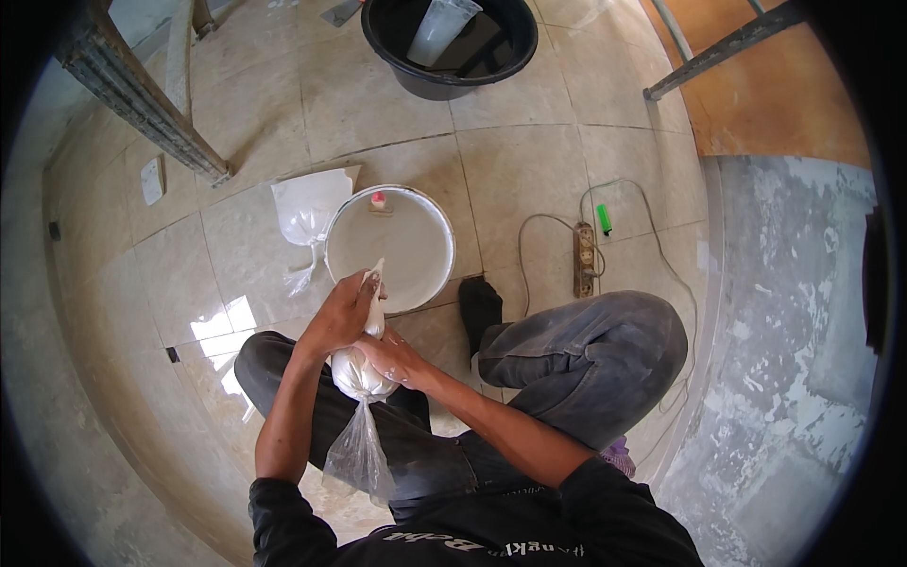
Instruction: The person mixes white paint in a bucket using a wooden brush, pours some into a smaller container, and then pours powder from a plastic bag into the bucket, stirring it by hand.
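A clear plastic bag of white, soft-looking filling (362, 374) is squeezed between both my hands, its narrow tip pointing toward a round white bucket (453, 248). My left hand (340, 312) grips the bag near the tip. Lower down, my right hand (395, 361) wraps its bulging body. The bag's loose, gathered plastic end hangs over my lap. Off-white material fills the bucket's inside, and a small red-topped thing (379, 199) shows at its far inner side. Beside the bucket on the left lies another clear bag with white contents (316, 200).
A black basin (425, 83) of dark liquid with a translucent plastic cup (442, 30) stands ahead. Right of the bucket lie a corded power strip (584, 265) and a green lighter (604, 219). Metal legs (142, 99) rise at the left; a patchy wall (784, 378) borders the right.
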